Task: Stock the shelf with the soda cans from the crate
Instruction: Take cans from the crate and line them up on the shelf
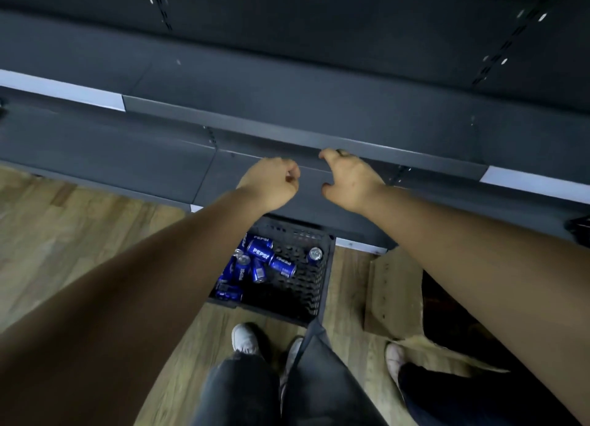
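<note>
Hovering at shelf front edge: left hand curled in empty fist, right hand fingers loosely bent, empty. Cans piled at crate left side.

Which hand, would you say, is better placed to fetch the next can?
Probably left: most cans lie in the crate's left half, below the left hand; the right hand is at the shelf.

Wood-plank floor; a cardboard box lies on it at right.
</note>
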A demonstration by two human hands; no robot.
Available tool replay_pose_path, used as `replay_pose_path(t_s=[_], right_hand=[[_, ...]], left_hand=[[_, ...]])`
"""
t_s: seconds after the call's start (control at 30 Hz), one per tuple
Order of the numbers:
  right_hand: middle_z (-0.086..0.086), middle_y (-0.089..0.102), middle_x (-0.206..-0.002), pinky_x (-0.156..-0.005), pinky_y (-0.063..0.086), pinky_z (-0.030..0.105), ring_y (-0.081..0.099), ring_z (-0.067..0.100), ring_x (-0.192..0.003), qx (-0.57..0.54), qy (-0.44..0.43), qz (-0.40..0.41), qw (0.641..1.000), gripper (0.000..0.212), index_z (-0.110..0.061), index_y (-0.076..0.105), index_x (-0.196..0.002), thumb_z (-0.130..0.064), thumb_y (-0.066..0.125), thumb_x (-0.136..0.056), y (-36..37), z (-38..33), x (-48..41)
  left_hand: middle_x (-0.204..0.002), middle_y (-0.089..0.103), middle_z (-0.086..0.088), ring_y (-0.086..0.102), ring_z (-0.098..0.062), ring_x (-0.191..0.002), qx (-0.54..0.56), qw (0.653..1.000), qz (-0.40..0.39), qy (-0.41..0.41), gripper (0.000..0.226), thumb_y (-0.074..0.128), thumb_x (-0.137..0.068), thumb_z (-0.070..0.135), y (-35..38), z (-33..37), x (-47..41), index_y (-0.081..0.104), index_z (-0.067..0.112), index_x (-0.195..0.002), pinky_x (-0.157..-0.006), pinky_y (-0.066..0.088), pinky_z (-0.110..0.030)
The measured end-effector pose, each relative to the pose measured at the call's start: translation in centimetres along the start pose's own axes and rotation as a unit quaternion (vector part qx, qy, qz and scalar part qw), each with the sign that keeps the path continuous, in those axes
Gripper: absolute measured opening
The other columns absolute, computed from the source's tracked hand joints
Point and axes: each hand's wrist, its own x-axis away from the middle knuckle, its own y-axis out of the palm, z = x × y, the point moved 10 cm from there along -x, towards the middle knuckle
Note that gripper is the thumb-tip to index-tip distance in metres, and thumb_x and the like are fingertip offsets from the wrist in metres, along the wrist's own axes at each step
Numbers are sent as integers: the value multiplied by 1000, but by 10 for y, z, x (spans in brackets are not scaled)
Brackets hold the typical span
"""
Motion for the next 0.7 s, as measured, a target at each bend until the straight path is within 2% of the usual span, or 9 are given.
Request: replay_pose_path(t_s=[0.13,0.23,0.37,0.47,0.57,0.63,0.7], right_hand=[[12,45,-135,-98,43,37,45,31,-122,4,7,-29,1000,53,-12,36,-137,-16,55,-87,27,1,3],[12,41,-141,-100,41,35,43,29,-127,-11,12,-60,998,57,-14,33,-141,-16,55,-89,51,0,2],[11,41,-140,-97,42,33,44,29,-125,-29,29,-93,995,54,-13,36,-140,-15,55,-90,90,-4,-1],[13,42,-139,-95,43,34,45,30,-123,-56,39,-125,990,52,-13,38,-138,-15,56,-90,119,-11,-3],[11,47,-133,-92,44,33,48,29,-117,-63,42,-135,988,47,-14,43,-132,-18,58,-88,140,-17,-10],[11,48,-132,-90,44,33,49,28,-116,-70,44,-146,986,45,-15,44,-131,-18,57,-89,154,-21,-17],[13,48,-133,-89,42,32,48,29,-117,-68,42,-158,984,42,-11,44,-131,-14,54,-90,169,-26,-25]], left_hand=[[-119,64,-6,59,-20,-109,10,1000,-12,-14,28,47,-91,12,14,-15,5,64,12,-114,-94,45,-27],[-116,65,-6,59,-21,-106,-6,1000,-17,-11,26,47,-92,12,25,-30,6,65,11,-111,-88,41,-23],[-104,64,-16,51,-26,-81,-87,993,-72,-38,21,38,-91,9,53,-62,3,58,11,-82,-69,36,-27],[-104,65,-21,59,-33,-88,-97,988,-98,-65,25,40,-90,6,67,-85,13,64,2,-96,-68,42,-30],[-110,66,-17,62,-31,-95,-88,988,-102,-80,30,42,-93,11,73,-114,24,65,5,-111,-73,47,-29],[-109,67,-16,60,-29,-90,-83,986,-113,-95,27,42,-94,12,80,-137,23,65,7,-109,-64,43,-26],[-109,66,-15,59,-27,-86,-75,984,-126,-101,26,42,-94,12,87,-154,19,64,8,-107,-63,40,-24]])
